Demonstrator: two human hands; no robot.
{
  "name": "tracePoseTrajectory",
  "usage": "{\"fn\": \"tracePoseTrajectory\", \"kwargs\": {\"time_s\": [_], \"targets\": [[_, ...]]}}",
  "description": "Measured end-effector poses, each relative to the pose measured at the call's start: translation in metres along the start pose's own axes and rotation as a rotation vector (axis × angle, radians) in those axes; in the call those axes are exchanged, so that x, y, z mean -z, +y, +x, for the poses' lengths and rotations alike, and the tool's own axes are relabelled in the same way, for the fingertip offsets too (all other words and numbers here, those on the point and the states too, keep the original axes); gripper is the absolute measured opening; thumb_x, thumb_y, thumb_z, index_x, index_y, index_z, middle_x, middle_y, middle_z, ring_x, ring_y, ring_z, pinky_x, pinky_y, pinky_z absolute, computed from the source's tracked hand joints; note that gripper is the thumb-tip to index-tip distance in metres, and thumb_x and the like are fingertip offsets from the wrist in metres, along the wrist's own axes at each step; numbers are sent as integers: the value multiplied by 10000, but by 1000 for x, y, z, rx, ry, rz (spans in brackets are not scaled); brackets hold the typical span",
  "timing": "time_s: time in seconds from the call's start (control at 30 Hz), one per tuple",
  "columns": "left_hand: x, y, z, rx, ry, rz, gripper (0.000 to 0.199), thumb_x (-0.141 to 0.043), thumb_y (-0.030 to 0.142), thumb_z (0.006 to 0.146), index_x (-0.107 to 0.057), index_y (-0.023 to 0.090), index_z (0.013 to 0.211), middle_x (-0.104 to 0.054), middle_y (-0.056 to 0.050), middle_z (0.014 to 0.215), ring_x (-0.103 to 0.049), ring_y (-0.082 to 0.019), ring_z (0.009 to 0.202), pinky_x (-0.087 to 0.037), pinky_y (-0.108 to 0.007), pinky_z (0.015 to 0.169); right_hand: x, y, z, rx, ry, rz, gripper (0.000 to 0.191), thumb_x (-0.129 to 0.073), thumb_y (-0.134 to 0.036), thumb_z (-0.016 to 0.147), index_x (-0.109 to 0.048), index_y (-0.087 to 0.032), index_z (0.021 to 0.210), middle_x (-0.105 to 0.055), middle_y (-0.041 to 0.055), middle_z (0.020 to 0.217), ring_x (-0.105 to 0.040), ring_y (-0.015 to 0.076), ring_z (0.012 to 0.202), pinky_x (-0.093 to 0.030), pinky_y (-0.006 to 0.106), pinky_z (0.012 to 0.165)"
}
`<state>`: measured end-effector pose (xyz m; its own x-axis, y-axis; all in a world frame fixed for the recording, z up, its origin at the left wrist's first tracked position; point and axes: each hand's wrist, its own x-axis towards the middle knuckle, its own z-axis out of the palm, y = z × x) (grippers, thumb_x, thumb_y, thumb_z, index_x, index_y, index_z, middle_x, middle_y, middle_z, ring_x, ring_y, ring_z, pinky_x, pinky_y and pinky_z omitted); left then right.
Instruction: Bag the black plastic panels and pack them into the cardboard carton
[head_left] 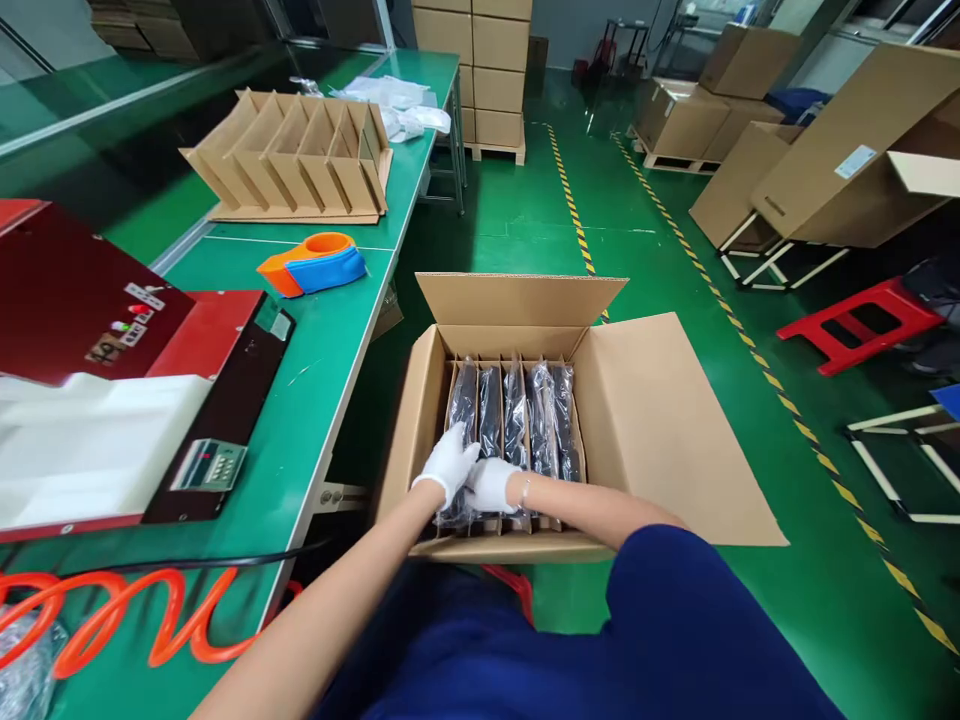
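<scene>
An open cardboard box (499, 546) stands in front of me, split into narrow slots by cardboard dividers. Several black items in clear plastic bags (516, 405) stand upright side by side in the slots. My left hand (448, 466), in a white glove, has its fingers curled over the leftmost bagged black item (463, 392). Close beside it, my gloved right hand (493, 486) reaches in from the right, its fingers bent down at the same item. The fingertips of both hands are partly hidden among the plastic.
Along the left runs a green workbench (315, 350) bearing a cardboard divider grid (300, 160), an orange and blue tape dispenser (311, 265), a red machine (97, 290) and a coiled orange hose (172, 610). A red stool (862, 320) and large cartons stand right.
</scene>
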<state>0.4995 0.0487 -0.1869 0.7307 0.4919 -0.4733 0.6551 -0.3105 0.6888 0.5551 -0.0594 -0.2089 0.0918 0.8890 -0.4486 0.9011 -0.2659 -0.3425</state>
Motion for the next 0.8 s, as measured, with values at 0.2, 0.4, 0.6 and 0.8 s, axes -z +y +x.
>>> {"fn": "tracePoseTrajectory", "kwargs": {"time_s": [0.2,0.4,0.6,0.8], "targets": [[-23,-23,61,153,18,36,477,-674,311,944,-570,169,1387,-563,-150,1457,-559,-309,1328,-456,-572,1120,-8,6,-63,-26,-3,66,265,-475,-291,981,-685,-182,1099,-771,91,961,-745,244,826,-562,334,700],[-41,-38,89,206,72,-8,409,-675,337,946,-613,158,1309,-644,-125,1308,-640,-269,1180,-529,-521,1031,7,11,-56,-215,143,73,368,-349,-243,1031,-544,-130,1322,-737,166,1056,-753,290,911,-571,388,754],[-51,-48,84,132,201,-92,439,-656,329,955,-584,174,1359,-577,-138,1434,-568,-289,1304,-466,-542,1107,-2,7,-54,-89,70,83,281,-383,-243,1026,-607,-144,1165,-742,148,999,-755,294,902,-567,393,753],[-48,-62,88,285,130,-194,332,-689,342,937,-651,145,1202,-684,-100,1178,-673,-233,1062,-563,-469,961,-5,7,-52,-84,49,78,298,-397,-254,1021,-593,-143,1215,-746,152,999,-757,288,903,-566,383,745]]}}
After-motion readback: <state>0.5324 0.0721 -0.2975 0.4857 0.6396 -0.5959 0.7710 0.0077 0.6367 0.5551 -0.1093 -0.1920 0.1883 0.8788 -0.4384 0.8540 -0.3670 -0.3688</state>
